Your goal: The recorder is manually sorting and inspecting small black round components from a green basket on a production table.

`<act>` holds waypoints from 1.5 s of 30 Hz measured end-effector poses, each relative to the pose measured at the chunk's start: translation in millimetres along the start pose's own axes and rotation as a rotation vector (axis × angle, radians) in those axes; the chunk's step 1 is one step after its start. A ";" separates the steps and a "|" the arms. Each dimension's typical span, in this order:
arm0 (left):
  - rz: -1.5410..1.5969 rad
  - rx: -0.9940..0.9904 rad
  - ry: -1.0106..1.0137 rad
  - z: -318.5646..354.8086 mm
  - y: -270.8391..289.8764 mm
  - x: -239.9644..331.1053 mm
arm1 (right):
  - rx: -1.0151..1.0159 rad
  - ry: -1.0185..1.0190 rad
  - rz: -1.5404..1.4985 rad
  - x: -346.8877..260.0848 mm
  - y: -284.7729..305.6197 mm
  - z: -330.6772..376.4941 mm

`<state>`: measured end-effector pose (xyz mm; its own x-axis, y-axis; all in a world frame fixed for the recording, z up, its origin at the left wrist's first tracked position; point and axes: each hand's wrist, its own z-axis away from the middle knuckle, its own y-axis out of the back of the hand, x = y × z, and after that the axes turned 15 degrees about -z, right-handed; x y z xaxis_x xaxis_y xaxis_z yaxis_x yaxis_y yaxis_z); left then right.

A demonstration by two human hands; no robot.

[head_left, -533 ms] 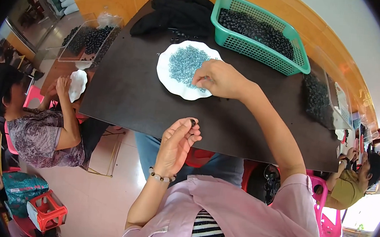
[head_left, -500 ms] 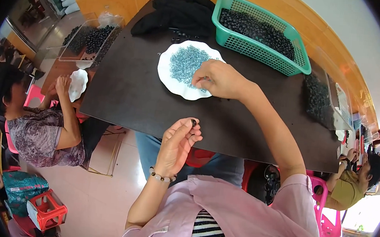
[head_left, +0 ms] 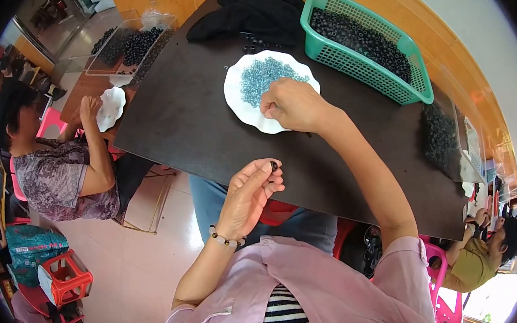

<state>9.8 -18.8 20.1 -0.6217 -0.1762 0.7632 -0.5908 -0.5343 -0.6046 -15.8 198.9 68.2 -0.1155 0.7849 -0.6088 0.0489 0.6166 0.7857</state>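
At the far left a seated person (head_left: 55,168) in a patterned top holds a small white plate (head_left: 111,107) at the edge of a brown side table, with a clear tray of dark rings (head_left: 127,45) beyond. Below, a red plastic stool (head_left: 63,280) stands on the pale floor.

Moving right, the left hand (head_left: 249,194) is raised in front of the near edge of the dark table (head_left: 182,118), a bead bracelet (head_left: 226,240) at the wrist. Its thumb and forefinger pinch a small black ring (head_left: 274,165), the other fingers curled loosely beside them.

Just past it, on the table, lies a white scalloped plate (head_left: 239,101) heaped with small blue-grey beads (head_left: 265,76). The right hand (head_left: 294,105) rests over the plate's near right rim, fingers bunched downward onto it (whether they grip a bead cannot be told).

Behind the plate lies a black cloth (head_left: 253,10), and to its right a green plastic basket (head_left: 371,67) filled with more black rings. Further right a clear bag of dark rings (head_left: 441,140) sits near the table's end, and another seated person (head_left: 477,260) in a yellow-green top is at the far right.
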 end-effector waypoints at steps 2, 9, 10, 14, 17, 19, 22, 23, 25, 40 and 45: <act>0.001 0.000 -0.001 0.0 0.4 -0.4 | 0.008 -0.020 0.015 2.9 -2.6 -2.3; 0.009 -0.013 -0.004 0.5 1.9 -0.7 | 0.110 0.033 -0.201 2.6 7.3 -5.6; 0.010 -0.010 -0.004 0.9 2.7 -0.7 | 0.106 -0.038 -0.321 -0.1 10.2 -5.8; 0.002 -0.020 -0.007 1.0 2.4 -0.8 | 0.099 -0.049 -0.550 6.0 11.2 -2.2; 0.008 -0.023 -0.003 0.9 2.4 -1.7 | 0.076 -0.081 -0.695 6.7 9.6 2.2; 0.012 -0.021 0.000 1.1 2.5 -1.5 | 0.079 -0.169 -0.759 2.9 9.3 7.6; 0.030 -0.016 0.010 1.1 1.7 0.8 | 0.047 -0.277 -0.877 -3.1 15.3 16.0; 0.054 -0.009 0.020 1.1 1.8 1.8 | 0.009 -0.295 -0.933 -4.4 17.7 19.3; 0.078 -0.005 0.030 0.5 0.1 3.4 | 0.015 -0.308 -1.000 -7.1 19.7 28.9; 0.041 -0.009 -0.016 8.3 -2.3 -3.5 | 0.203 -0.108 -0.533 -3.6 23.1 40.4; 0.012 -0.020 -0.017 6.4 1.2 -1.8 | 0.196 -0.179 -0.391 -4.5 16.4 33.2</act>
<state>13.6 -24.5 19.4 -0.6203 -0.1968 0.7592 -0.5933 -0.5154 -0.6184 18.4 207.5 80.2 0.0095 0.4789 -0.8778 0.2238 0.8546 0.4686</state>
